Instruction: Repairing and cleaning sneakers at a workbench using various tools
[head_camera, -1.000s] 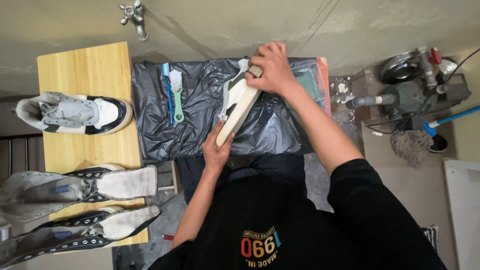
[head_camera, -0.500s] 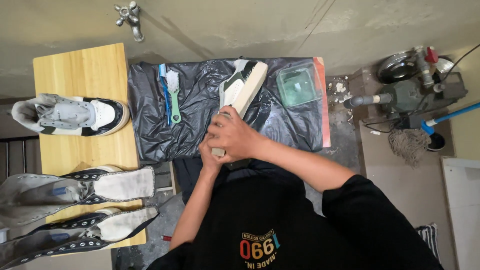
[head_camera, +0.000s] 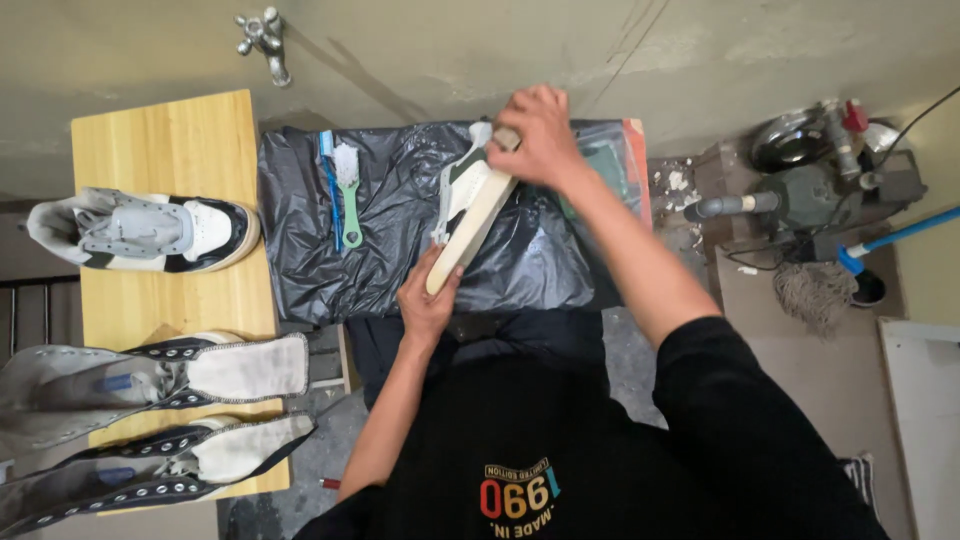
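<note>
In the head view, the left hand (head_camera: 425, 300) grips the near end of a sneaker (head_camera: 470, 215), with the fingers closed around its heel part. The sneaker lies on its side, with its cream sole turned to the right, and it points away toward the far wall at a slant. It rests on a black plastic sheet (head_camera: 340, 260) in the middle of the scene. The right hand (head_camera: 535, 135) is at the far end of the sneaker, at the toe. It is closed around a small object which it presses on the shoe; what the object is, I cannot tell.

On the sheet, left of the sneaker, lie a blue toothbrush (head_camera: 328, 185) and a green brush (head_camera: 349, 190), side by side. A clear container (head_camera: 610, 165) stands on the sheet behind the right arm and is partly hidden.

On the left stands a wooden table (head_camera: 170, 150). One more sneaker (head_camera: 140, 230) lies on it. Two grey boots (head_camera: 150, 410) with laces lie at its near side. A tap (head_camera: 262, 38) is on the far wall. On the right, on the floor, are a pump (head_camera: 810, 190) and a mop (head_camera: 815, 290).
</note>
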